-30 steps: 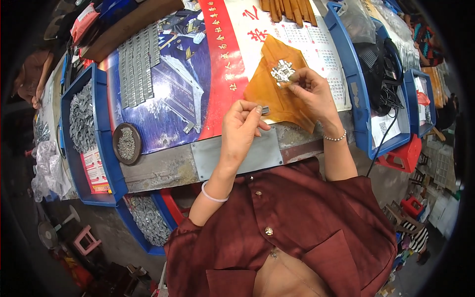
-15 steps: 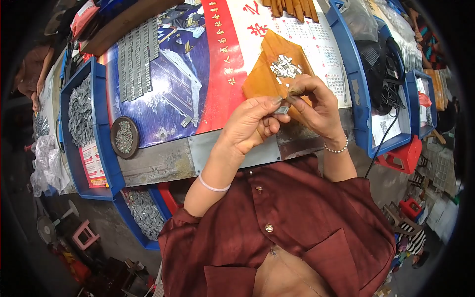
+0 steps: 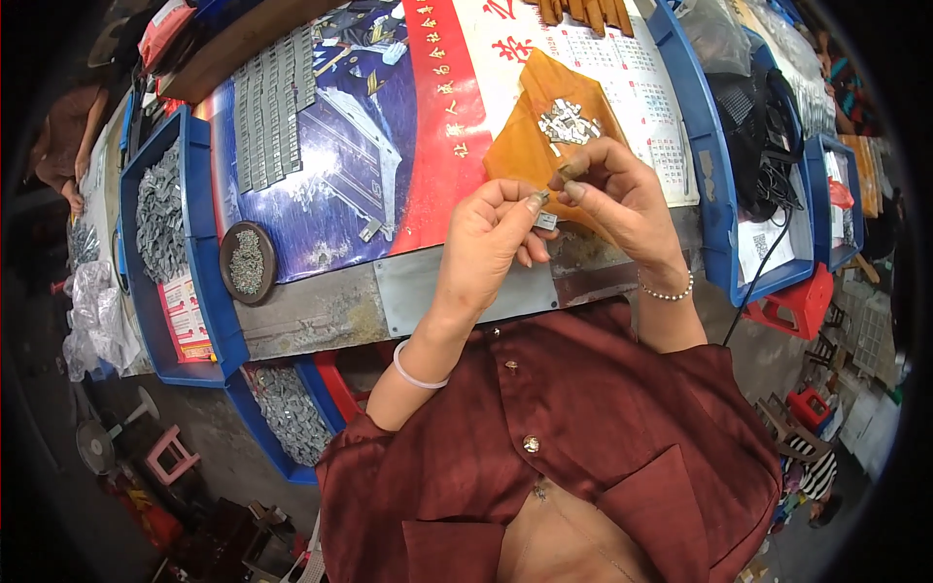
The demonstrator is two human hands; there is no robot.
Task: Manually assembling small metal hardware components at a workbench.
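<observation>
My left hand [image 3: 491, 233] pinches a small grey rectangular metal piece [image 3: 546, 222] between thumb and fingers, over the front edge of the table. Close beside it, my right hand [image 3: 622, 199] has its thumb and fingertips pressed together; anything in that pinch is too small to make out. The fingertips of the two hands are slightly apart. Just beyond them lies an amber sheet [image 3: 530, 107] bearing a loose heap of small silvery-white pieces [image 3: 569, 122].
Rows of grey pieces [image 3: 267, 121] lie on the printed poster [image 3: 442, 146]. A round dark dish [image 3: 233, 287] holds tiny parts. Blue bins flank me: one [image 3: 228, 335] with grey pieces at left, another [image 3: 714, 185] with black mesh and cable at right. Amber strips [image 3: 588, 14] lie at the back.
My fingertips have moved apart a little, my right hand drawing up from the metal piece. The piece stays in my left hand, turned slightly and now showing more of its face.
</observation>
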